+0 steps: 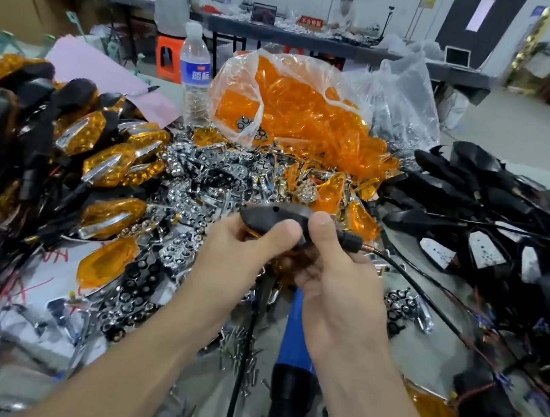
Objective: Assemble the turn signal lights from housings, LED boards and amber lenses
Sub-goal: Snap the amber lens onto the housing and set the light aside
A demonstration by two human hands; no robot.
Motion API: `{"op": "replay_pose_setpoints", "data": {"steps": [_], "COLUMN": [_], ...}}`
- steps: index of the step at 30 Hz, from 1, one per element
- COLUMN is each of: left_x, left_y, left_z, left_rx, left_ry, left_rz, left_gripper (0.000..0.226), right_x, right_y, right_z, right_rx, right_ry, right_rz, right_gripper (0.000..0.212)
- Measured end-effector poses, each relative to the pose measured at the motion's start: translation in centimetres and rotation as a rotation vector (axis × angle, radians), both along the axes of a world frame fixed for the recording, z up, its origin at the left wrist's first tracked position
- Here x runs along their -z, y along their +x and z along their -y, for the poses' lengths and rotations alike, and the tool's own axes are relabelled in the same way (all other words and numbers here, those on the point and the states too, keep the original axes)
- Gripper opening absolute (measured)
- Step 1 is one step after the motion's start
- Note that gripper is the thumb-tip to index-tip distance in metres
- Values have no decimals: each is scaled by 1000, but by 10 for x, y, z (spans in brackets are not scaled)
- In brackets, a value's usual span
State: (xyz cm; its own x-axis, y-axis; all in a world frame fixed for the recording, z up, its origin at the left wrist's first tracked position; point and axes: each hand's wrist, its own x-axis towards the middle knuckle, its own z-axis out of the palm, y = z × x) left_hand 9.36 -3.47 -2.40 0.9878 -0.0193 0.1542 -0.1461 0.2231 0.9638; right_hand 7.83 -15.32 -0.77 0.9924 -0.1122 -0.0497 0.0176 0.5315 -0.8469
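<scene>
Black housing (271,213) held above counter (421,353) centre. Left hand (242,252) fingers wrapped round its body, right hand (340,278) pinches the stem end; black cable (427,283) trails toward right edge.

The left forearm (139,346) and right forearm (370,385) reach in from the near edge and meet in the middle. The left hand (239,252) curls round the left end of a black housing (271,213), thumb laid across it. The right hand (340,278) (its back toward the camera) grips the right end, thumb pointing up.
</scene>
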Motion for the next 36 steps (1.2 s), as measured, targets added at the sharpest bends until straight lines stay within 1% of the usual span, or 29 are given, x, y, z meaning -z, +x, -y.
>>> {"op": "replay_pose_setpoints", "data": {"steps": [1, 3, 4, 5, 6, 7, 8, 10, 11, 12, 14, 17, 19, 22, 26, 29, 33, 35, 36], "left_x": [1, 0, -2, -5, -7, -10, -12, -15, -15, -14, -12, -13, -13, -13, -11, -11, -12, -12, -11], "left_y": [0, 0, 1, 3, 6, 9, 13, 19, 21, 24, 27, 28, 26, 23, 19, 17, 16, 16, 16], "left_z": [2, 2, 0, -3, -7, -12, -17, -29, -35, -41, -52, -61, -63, -60, -50, -43, -40, -40, -40], "left_rx": [12, 9, 9, 9, -4, -37, -94, -231, -283, -320, -338, -235, -130, 9, 25, -13, -58, -55, -54], "left_ry": [-16, -73, -124, -205, -317, -432, -529, -660, -691, -702, -695, -642, -590, -486, -302, -209, -193, -164, -147], "left_rz": [-9, -71, -103, -130, -154, -168, -178, -205, -224, -244, -281, -342, -384, -416, -386, -362, -327, -311, -305], "left_gripper": [29, 42, 46, 49, 50, 49, 47, 45, 44, 44, 44, 51, 56, 52, 44, 43, 41, 47, 49], "right_x": [1, 5, 4, 7, 5, 9, 12, 13, 13, 12, 8, 5, 6, 9, 12, 13, 16, 16, 16], "right_y": [-1, -2, -4, -3, -5, -4, -4, -8, -11, -15, -19, -17, -17, -20, -21, -20, -13, -11, -10], "right_z": [-5, -12, -15, -15, -16, -15, -14, -15, -16, -18, -22, -26, -26, -27, -24, -25, -18, -13, -12], "right_rx": [-9, -52, -97, -167, -224, -251, -244, -171, -167, -187, -264, -374, -362, -332, -320, -311, -199, -156, -175], "right_ry": [22, 41, 17, -65, -182, -388, -640, -1181, -1405, -1531, -1640, -1866, -1900, -1916, -1884, -1722, -1480, -1433, -1431], "right_rz": [-8, -43, -72, -82, -67, -19, 23, 157, 233, 269, 261, 267, 288, 292, 289, 232, 183, 206, 206], "right_gripper": [24, 26, 26, 17, 2, 16, 21, 10, 6, 5, 8, 16, 15, 2, 5, 10, 14, 16, 18]}}
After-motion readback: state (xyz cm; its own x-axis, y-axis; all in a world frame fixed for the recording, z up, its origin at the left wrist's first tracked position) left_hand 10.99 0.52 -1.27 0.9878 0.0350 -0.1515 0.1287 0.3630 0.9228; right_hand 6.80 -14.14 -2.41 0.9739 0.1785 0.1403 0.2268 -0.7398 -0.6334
